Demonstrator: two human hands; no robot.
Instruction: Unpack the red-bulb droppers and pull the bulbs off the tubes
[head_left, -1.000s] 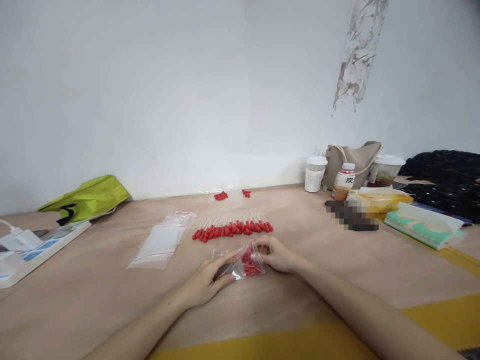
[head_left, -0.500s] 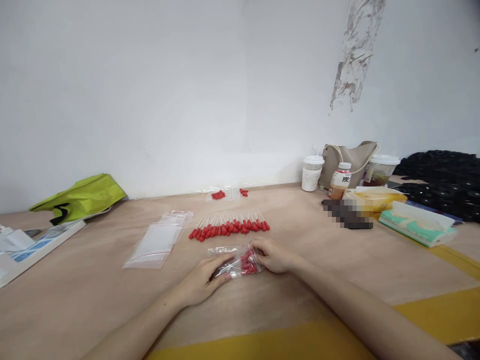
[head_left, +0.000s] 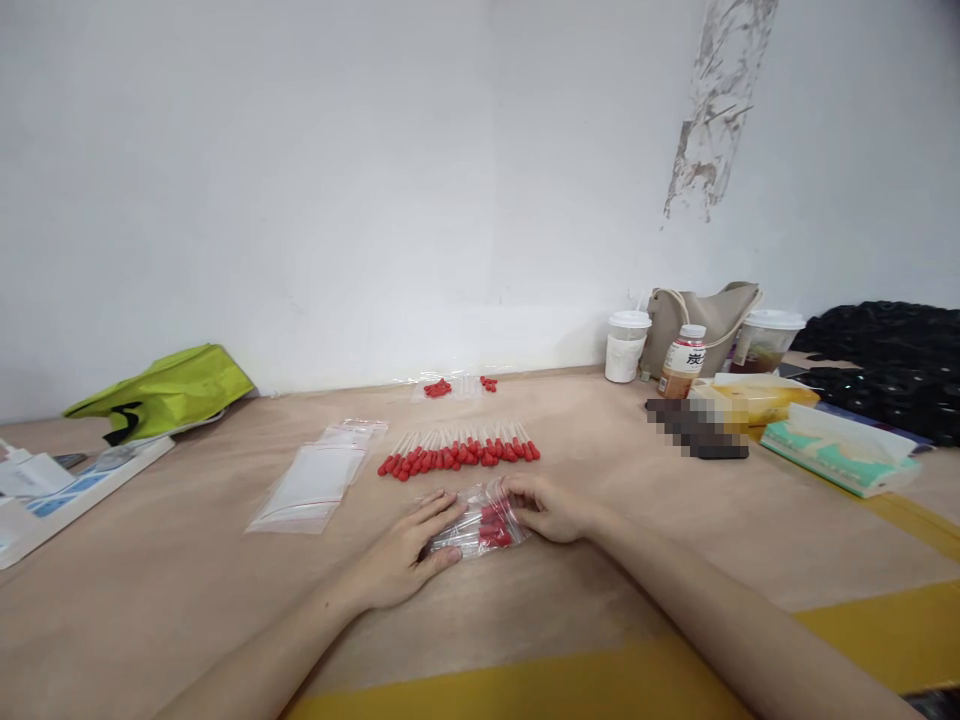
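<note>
The two hands are apart, with the clear bag [head_left: 469, 530] lying between them at lower centre, its long axis running left to right: the left hand [head_left: 397, 560] spreads over one end, the right hand [head_left: 559, 510] seemingly pinches the other, nearer the red tips [head_left: 495, 533] inside. Just above, red-tipped sticks [head_left: 457, 455] line the surface [head_left: 600, 610].

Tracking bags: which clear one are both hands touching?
The nearest bag, holding red-tipped sticks, between left hand and right hand; flat bags lie left, other bags near the wall.
</note>
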